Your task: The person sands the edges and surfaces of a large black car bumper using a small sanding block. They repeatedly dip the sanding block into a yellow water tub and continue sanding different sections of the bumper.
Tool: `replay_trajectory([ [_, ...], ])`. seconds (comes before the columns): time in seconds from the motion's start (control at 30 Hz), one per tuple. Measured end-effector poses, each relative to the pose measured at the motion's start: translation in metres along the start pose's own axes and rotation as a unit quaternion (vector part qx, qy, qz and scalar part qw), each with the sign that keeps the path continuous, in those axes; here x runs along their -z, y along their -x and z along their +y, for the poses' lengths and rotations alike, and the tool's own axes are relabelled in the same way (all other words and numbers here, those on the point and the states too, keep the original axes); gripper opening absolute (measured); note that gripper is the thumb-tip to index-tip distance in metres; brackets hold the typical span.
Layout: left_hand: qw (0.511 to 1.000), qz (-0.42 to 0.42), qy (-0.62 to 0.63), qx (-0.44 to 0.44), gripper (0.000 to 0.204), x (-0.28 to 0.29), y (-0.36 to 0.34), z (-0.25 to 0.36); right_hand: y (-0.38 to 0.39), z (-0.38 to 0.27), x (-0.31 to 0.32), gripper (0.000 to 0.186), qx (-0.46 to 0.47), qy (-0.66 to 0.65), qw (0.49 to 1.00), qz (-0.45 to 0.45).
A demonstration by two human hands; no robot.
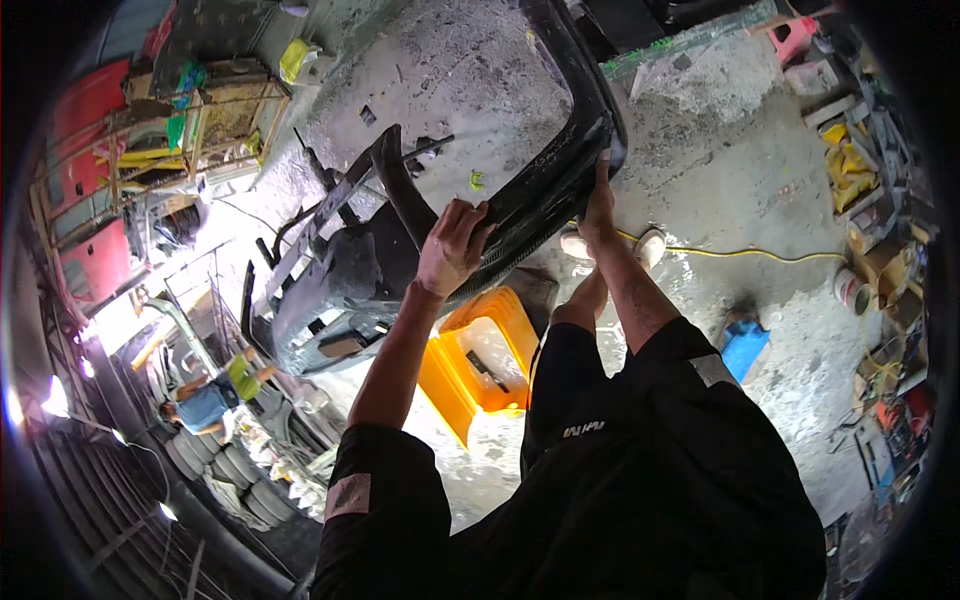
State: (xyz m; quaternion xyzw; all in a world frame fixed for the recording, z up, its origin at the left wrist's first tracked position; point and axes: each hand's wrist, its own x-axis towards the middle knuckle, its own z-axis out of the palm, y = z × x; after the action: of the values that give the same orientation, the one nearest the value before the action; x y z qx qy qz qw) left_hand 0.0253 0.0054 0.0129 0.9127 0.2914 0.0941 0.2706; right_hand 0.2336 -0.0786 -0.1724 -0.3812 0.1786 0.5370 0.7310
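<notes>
A large black car bumper (545, 165) stretches before me, from the top of the head view down to the lower left. My right hand (598, 205) grips its edge near the bend, thumb up along the surface and the fingers mostly hidden behind it. Over the middle part, my left hand (455, 245) is closed with curled fingers beside a raised black strip (400, 185) of the bumper. What lies between those fingers, if anything, is hidden. A yellow plastic crate (440, 385) rests on the floor below the bumper, a dark flat object (487, 370) inside it.
A yellow cable (750, 252) runs across the wet concrete floor past my feet. A blue object (742, 348) lies at right, near clutter and a white bucket (851, 290) along the wall. Another person (205, 400) is at far left, by stacked tyres and a metal rack (180, 150).
</notes>
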Motion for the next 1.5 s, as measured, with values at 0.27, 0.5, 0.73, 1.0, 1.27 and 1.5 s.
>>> replay_trajectory([
  [0.27, 0.999, 0.030, -0.001, -0.030, 0.036, -0.036, -0.062, 0.016, -0.023, 0.011, 0.014, 0.107, 0.019, 0.169, 0.952, 0.255],
  [0.5, 0.999, 0.032, -0.005, -0.012, 0.036, -0.015, -0.014, 0.006, -0.022, 0.010, 0.018, 0.113, 0.050, 0.200, 0.943, 0.260],
  [0.73, 0.999, 0.032, -0.009, -0.003, 0.043, 0.004, 0.008, -0.009, -0.015, 0.013, -0.001, 0.085, 0.053, 0.125, 0.983, 0.124],
  [1.0, 0.999, 0.021, -0.022, -0.024, 0.038, -0.002, 0.012, -0.014, -0.035, 0.009, 0.011, 0.088, 0.059, 0.097, 0.990, 0.081],
  [1.27, 1.000, 0.013, -0.012, 0.005, 0.033, -0.025, -0.030, 0.001, -0.012, 0.013, -0.006, 0.094, 0.018, 0.080, 0.993, 0.090],
  [1.5, 0.999, -0.028, -0.015, 0.024, 0.039, -0.007, 0.003, -0.003, -0.039, 0.022, 0.038, 0.099, 0.081, 0.053, 0.984, 0.147],
])
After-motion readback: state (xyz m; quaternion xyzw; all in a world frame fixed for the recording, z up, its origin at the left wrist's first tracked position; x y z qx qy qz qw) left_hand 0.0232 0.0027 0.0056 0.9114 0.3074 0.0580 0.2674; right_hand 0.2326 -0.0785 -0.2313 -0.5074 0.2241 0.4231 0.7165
